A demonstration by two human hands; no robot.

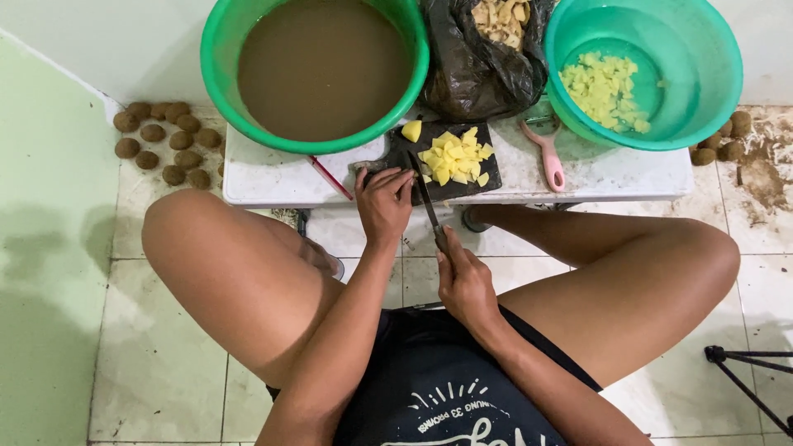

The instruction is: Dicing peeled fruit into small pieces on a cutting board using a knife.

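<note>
Right hand [465, 285]: seen at centre frame, its fingers clenched round the handle of a knife [429, 206], whose blade was pointed up toward the cutting board [492, 175].
Left hand [382, 201]: laid on the board's left end, fingers curled down; whether anything was gripped beneath could not be told.
Diced potato [453, 157]: heaped on the dark board, on the white bench [273, 177].
Upper frame: a green basin [216, 62] of brown water, a teal basin [710, 74] of cut pieces.
Pink peeler [549, 161]: laid right of the board.
</note>
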